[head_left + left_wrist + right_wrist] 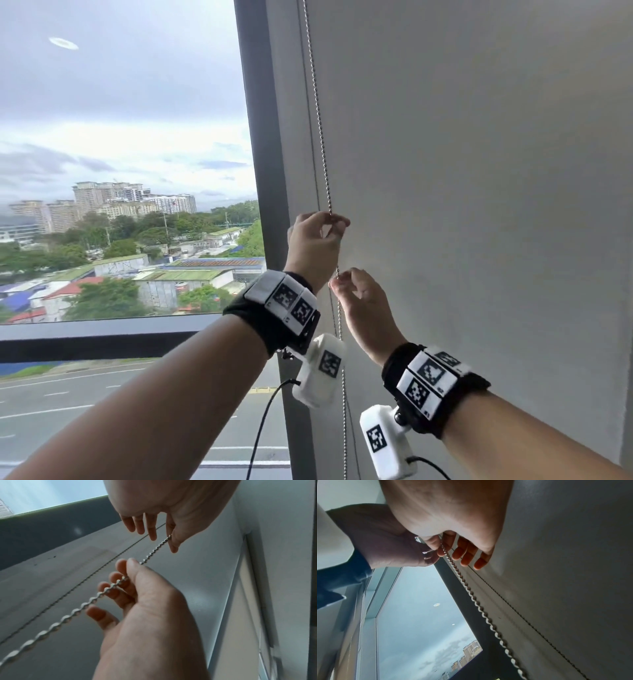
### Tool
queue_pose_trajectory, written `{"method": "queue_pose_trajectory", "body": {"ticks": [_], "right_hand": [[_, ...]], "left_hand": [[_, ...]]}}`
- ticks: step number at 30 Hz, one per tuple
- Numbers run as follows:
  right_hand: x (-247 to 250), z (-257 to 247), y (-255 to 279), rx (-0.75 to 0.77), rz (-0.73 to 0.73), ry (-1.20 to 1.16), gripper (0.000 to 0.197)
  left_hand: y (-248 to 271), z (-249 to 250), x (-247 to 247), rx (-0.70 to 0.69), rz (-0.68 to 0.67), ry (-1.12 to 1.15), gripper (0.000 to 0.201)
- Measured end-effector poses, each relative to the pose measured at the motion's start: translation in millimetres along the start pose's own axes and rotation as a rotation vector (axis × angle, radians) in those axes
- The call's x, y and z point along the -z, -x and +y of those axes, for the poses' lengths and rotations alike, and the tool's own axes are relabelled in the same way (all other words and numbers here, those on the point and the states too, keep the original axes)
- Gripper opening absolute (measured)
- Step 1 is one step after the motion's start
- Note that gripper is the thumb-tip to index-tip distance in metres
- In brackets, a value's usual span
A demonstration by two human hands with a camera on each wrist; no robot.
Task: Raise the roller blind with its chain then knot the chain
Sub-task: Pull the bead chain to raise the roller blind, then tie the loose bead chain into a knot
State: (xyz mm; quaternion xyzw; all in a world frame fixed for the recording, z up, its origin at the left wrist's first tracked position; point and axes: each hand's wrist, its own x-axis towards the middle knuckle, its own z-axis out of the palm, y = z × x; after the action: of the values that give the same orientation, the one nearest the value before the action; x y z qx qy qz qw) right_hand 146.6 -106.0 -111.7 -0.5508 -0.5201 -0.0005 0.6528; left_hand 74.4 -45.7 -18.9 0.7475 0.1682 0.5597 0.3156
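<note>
Currently your left hand pinches the bead chain high while your right hand pinches it just below, both on the front strand beside the lowered roller blind, likely staggered for hand-over-hand pulling.

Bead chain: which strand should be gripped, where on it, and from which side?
Grip the near strand of the bead chain, the one both hands are on, not the thin strand against the blind. Pinch it thumb to forefinger, as the left hand and right hand do, coming from the room side: it hangs straight and free there.
</note>
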Motion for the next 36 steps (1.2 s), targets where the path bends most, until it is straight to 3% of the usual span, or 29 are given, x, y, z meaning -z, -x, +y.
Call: {"method": "queue_pose_trajectory", "body": {"ticks": [5, 10, 14, 18, 23, 36], "right_hand": [[-7.9, 27.2, -10.9, 0.002, 0.06, 0.078, 0.013], [-19.2, 53.0, -22.3, 0.01, 0.092, -0.004, 0.009], [-26.1, 69.0, -25.9, -0.005, 0.096, -0.053, 0.016], [-29.5, 75.9, -25.1, -0.07, 0.031, -0.176, 0.012], [-36.2, 78.7, -19.6, -0.037, -0.027, -0.156, 0.018], [-37.1, 56.4, -0.6, -0.051, -0.068, -0.19, 0.015]], "left_hand": [[-11.5, -29.5, -5.8, 0.077, -0.01, -0.07, 0.008], [-24.4, -56.7, -13.2, 0.132, -0.03, -0.045, 0.021], [-28.6, -71.5, -19.9, 0.142, 0.07, 0.05, 0.011], [-27.5, -74.5, -18.8, 0.129, 0.12, 0.198, 0.007], [-18.7, -72.9, -22.1, 0.189, 0.101, 0.382, 0.011], [21.3, -49.3, 1.7, 0.193, 0.114, 0.545, 0.018]]}}
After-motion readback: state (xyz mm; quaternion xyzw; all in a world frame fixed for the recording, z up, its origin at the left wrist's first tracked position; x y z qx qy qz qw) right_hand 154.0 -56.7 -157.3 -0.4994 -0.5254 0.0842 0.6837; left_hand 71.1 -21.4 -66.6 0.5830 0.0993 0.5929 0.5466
